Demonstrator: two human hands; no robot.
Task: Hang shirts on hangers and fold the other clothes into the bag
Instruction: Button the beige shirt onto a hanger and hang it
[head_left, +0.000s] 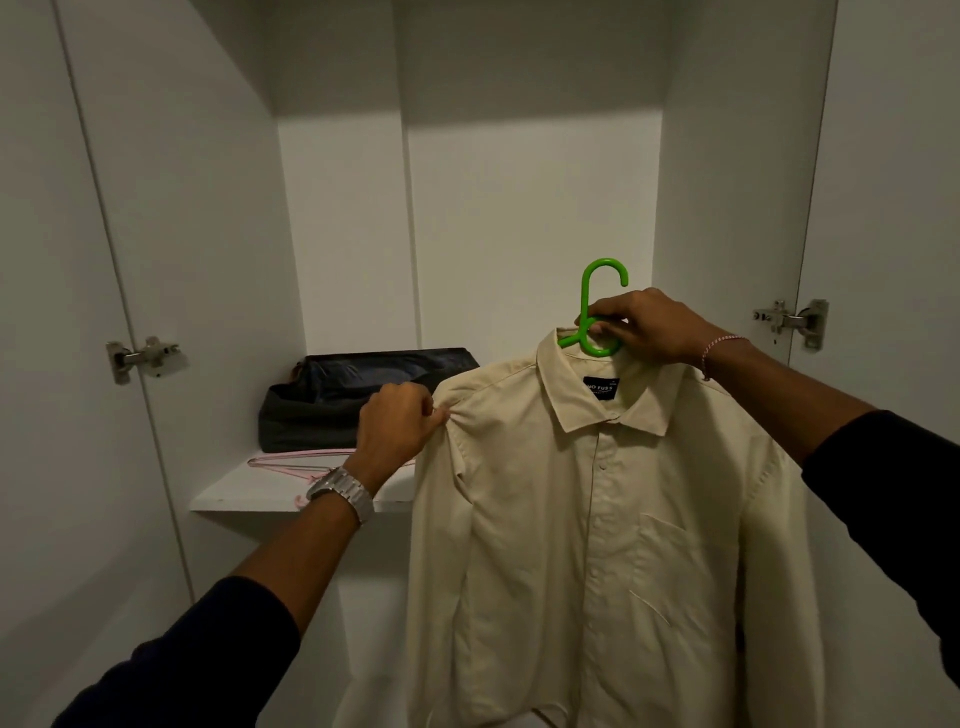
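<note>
Landmark: the cream shirt (597, 519), hanging in front of you on the green hanger (597, 312), buttoned, front facing you, collar up, tail running out of view below. Nearest, your left hand (397, 423) sits at the shirt's shoulder on your left, fingers curled, thumb and fingers pinching a small gather of cloth right at the shoulder seam. Above the collar, your right hand (647, 327) grips the hanger neck just under the hook, fingers wrapped around the plastic, carrying the whole load. Judgement: the shirt is light, soft and limp; it takes no shape of its own and will slide off a smooth plastic arm if the hanger tilts. So hold weight only at the rigid neck, keep it level, and touch the cloth only at seams or the collar, where pinching leaves the least crease. The hook is thin plastic; avoid twisting it. Behind the shirt and to its left, a pink hanger (291, 465) lies flat on the white shelf (244, 493); beyond it, further back, stands the dark bag (332, 410), top open, with dark fabric inside.
</note>
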